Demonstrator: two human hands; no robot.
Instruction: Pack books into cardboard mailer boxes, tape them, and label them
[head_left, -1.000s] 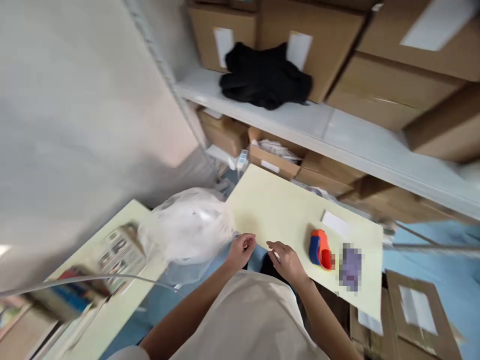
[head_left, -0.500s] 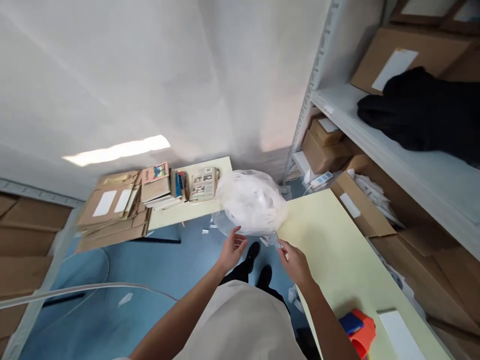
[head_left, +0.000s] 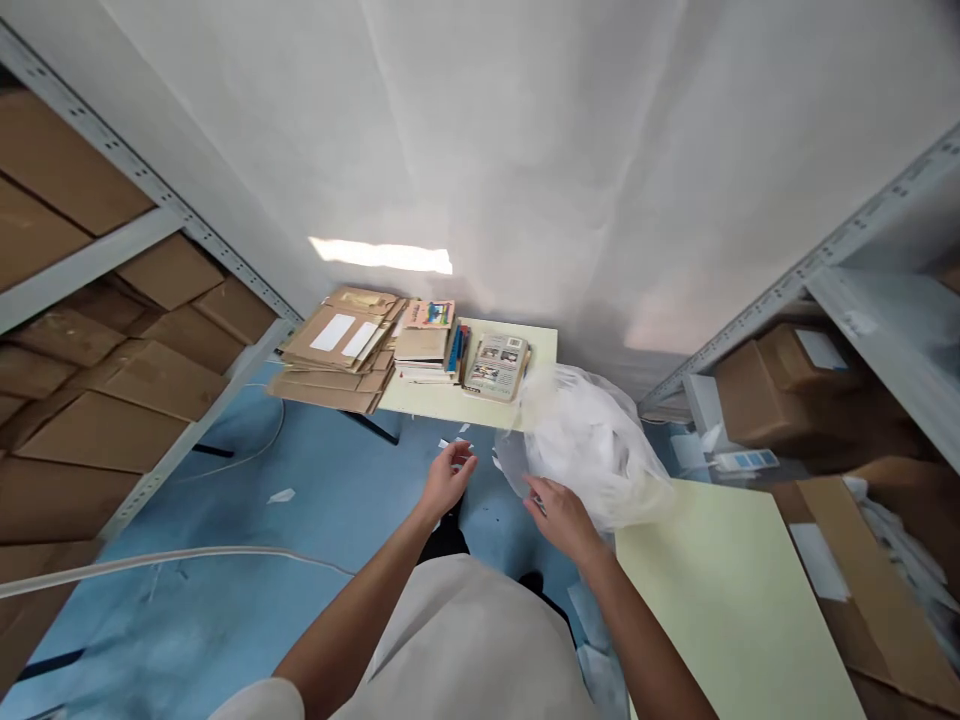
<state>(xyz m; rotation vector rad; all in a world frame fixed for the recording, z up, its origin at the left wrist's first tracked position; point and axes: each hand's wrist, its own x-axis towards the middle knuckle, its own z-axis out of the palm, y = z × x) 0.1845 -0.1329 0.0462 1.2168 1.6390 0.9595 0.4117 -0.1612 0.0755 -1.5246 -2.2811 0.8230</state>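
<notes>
My left hand (head_left: 448,478) hovers over the floor in front of my body, fingers loosely curved and apart, holding nothing that I can see. To its right, my right hand (head_left: 556,512) has its fingers curled together in front of a puffed-up clear plastic bag (head_left: 596,445). Something small and thin may be between those fingers, but I cannot make it out. The bag bridges the gap between two pale yellow tables, and whitish crumpled material shows through it. Beyond my hands lie a grey-covered book (head_left: 495,367) and a stack of books (head_left: 426,340).
Flattened cardboard mailers (head_left: 337,345) are piled on the far table (head_left: 420,403). The near table (head_left: 720,580) runs along my right. Shelves with cardboard boxes (head_left: 105,450) stand on both sides. A white cable (head_left: 187,553) crosses at left. Paper scraps (head_left: 282,495) litter the blue floor.
My view has swung left, so the far table and books now sit nearer the middle. My right hand has come across the front of the bag; the left stays apart from it.
</notes>
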